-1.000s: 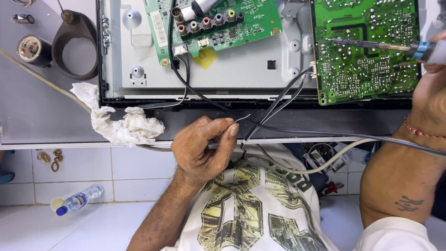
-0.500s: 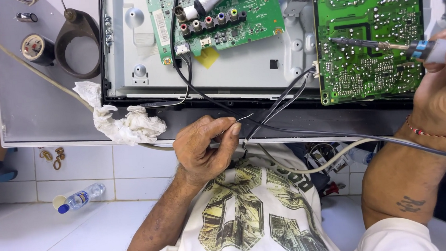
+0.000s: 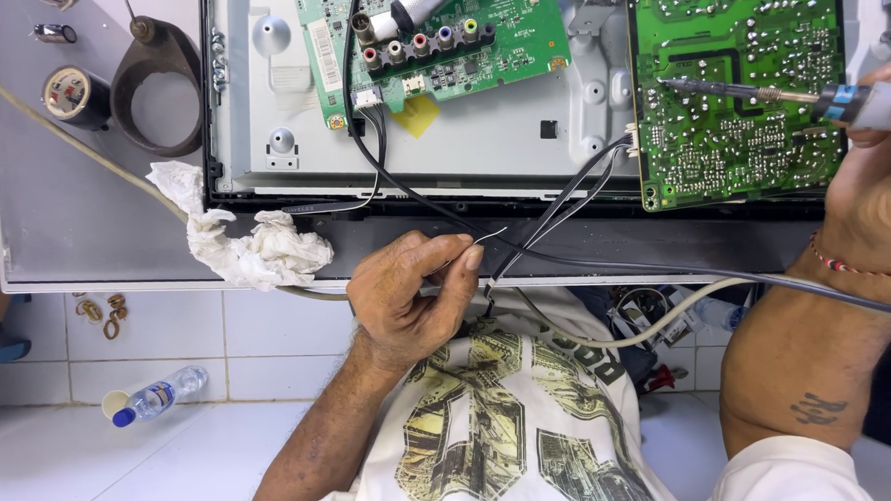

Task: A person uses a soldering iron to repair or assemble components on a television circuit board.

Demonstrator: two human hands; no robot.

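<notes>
Your right hand [image 3: 878, 176] is closed round the soldering iron [image 3: 759, 94], its tip resting on the green board [image 3: 738, 77] at the right of the open chassis [image 3: 481, 149]. Your left hand [image 3: 412, 297] pinches a thin solder wire [image 3: 485, 239] near the table [image 3: 84, 236] edge, well short of the tip. Bring that wire up to the joint, keep the iron steady, and steer clear of the black cables [image 3: 554, 211]. Since half a second ago both hands sit much the same; only the view has shifted slightly.
</notes>
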